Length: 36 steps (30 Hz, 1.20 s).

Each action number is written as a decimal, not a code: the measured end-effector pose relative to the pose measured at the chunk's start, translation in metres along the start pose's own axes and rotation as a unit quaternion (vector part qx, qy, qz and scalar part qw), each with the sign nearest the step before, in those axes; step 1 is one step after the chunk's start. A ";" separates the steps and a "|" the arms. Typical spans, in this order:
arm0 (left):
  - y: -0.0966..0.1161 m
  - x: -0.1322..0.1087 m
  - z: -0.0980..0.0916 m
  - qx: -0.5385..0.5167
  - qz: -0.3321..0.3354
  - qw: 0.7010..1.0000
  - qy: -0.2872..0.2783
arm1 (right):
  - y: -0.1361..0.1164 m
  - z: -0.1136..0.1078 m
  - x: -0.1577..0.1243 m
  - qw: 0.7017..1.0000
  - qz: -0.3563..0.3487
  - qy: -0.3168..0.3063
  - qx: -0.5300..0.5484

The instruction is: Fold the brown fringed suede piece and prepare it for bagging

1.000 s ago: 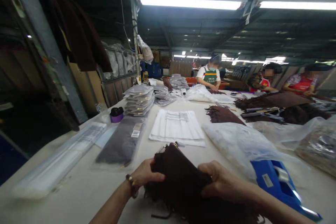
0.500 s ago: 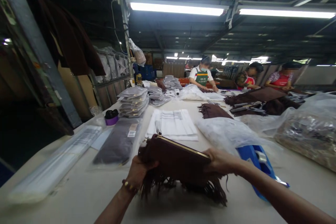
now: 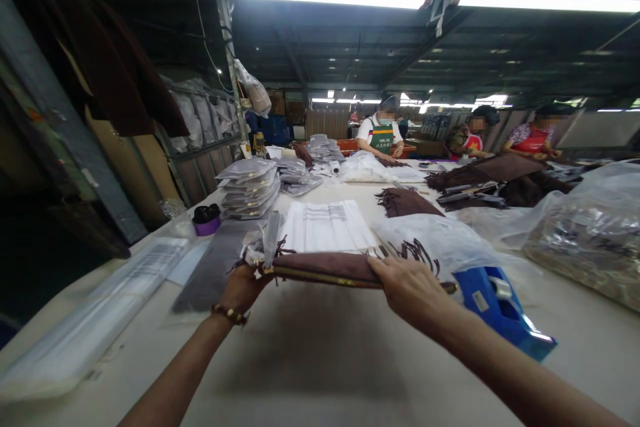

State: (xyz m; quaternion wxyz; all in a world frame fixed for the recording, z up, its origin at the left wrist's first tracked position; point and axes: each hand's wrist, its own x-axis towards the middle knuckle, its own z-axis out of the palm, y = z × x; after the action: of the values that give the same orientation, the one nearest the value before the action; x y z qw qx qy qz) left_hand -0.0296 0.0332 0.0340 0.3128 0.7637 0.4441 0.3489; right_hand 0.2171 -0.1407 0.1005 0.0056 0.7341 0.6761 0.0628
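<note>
A dark brown fringed bag [image 3: 325, 265] with a gold zipper hangs flat and level above the white table [image 3: 320, 360]. My left hand [image 3: 243, 287] is closed on its left end, where a crumpled bit of clear wrapping also shows. My right hand [image 3: 407, 285] is closed on its right part, with the fringe spreading out behind the fingers. A beaded bracelet sits on my left wrist.
A blue tape dispenser [image 3: 500, 307] lies right of my right hand. White folded sheets [image 3: 327, 227], a grey bagged item [image 3: 213, 267], a stack of packed bags [image 3: 250, 188], a purple-based cup [image 3: 207, 219] and clear plastic bags [image 3: 585, 233] surround it. People work at the far end.
The bag has risen from the table and turned from hanging with fringe down to lying flat, zipper edge toward me. Both hands moved up and forward with it.
</note>
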 end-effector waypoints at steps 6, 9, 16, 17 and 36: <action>-0.081 -0.102 -0.011 0.219 0.089 0.970 0.052 | -0.020 0.161 -0.068 0.964 -0.070 0.224 -0.125; -0.083 -0.137 -0.016 0.347 0.302 0.875 0.151 | -0.018 0.182 -0.077 0.963 -0.066 0.224 -0.132; -0.014 -0.140 0.081 0.320 0.521 0.790 0.051 | -0.007 0.177 -0.071 0.967 -0.084 0.221 -0.092; -0.010 -0.136 0.093 0.299 0.527 0.794 0.049 | -0.006 0.178 -0.072 0.966 -0.091 0.228 -0.086; -0.013 -0.103 0.011 0.425 0.219 0.878 0.016 | 0.004 0.192 -0.081 0.966 -0.096 0.233 -0.060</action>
State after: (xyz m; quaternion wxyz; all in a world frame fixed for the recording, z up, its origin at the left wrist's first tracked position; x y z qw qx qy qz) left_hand -0.0643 -0.0557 -0.0085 -0.1334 0.8952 0.3762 0.1981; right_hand 0.2335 -0.2064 -0.0964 -0.1022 0.6293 0.7208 0.2720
